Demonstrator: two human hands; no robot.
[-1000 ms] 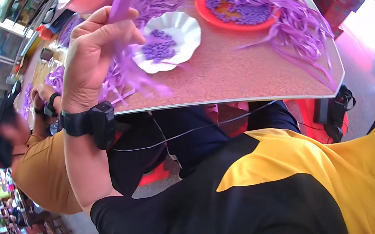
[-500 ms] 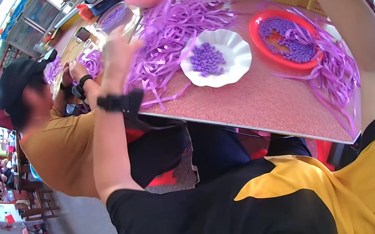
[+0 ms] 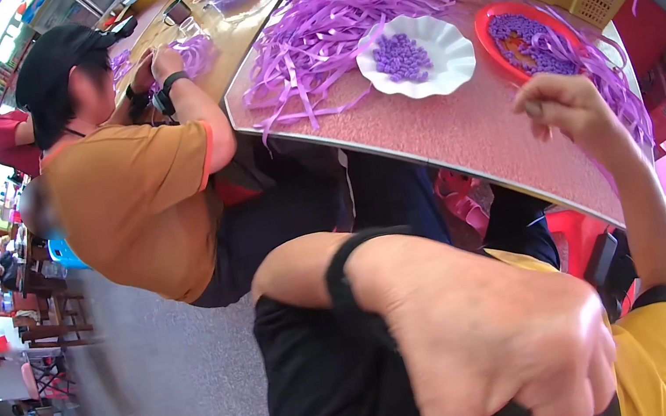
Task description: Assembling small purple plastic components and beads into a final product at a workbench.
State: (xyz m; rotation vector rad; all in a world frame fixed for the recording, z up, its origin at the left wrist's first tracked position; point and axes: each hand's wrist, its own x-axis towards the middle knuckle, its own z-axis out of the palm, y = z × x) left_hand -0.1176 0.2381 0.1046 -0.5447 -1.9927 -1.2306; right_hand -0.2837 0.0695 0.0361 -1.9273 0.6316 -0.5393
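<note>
Pink bench [image 3: 460,119] top spread beyond both hands. Leftmost on it lay one heap of purple ribbon [image 3: 335,16], then one white plate [image 3: 450,62] with purple beads [image 3: 400,58] too many to count. Below, the left hand [image 3: 499,339] was curled, any hold hidden. One red plate [image 3: 486,40] of beads sat just beyond the nearer right hand [image 3: 569,108] — fingers half bent, any grip unclear — one ribbon bundle [image 3: 618,82] trailing lengthwise from that plate toward the near edge.

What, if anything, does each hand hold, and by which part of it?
It cannot be told: the left hand has its fingertips out of sight, and the right hand, near the red plate, shows nothing clear between its bent fingers.
</note>
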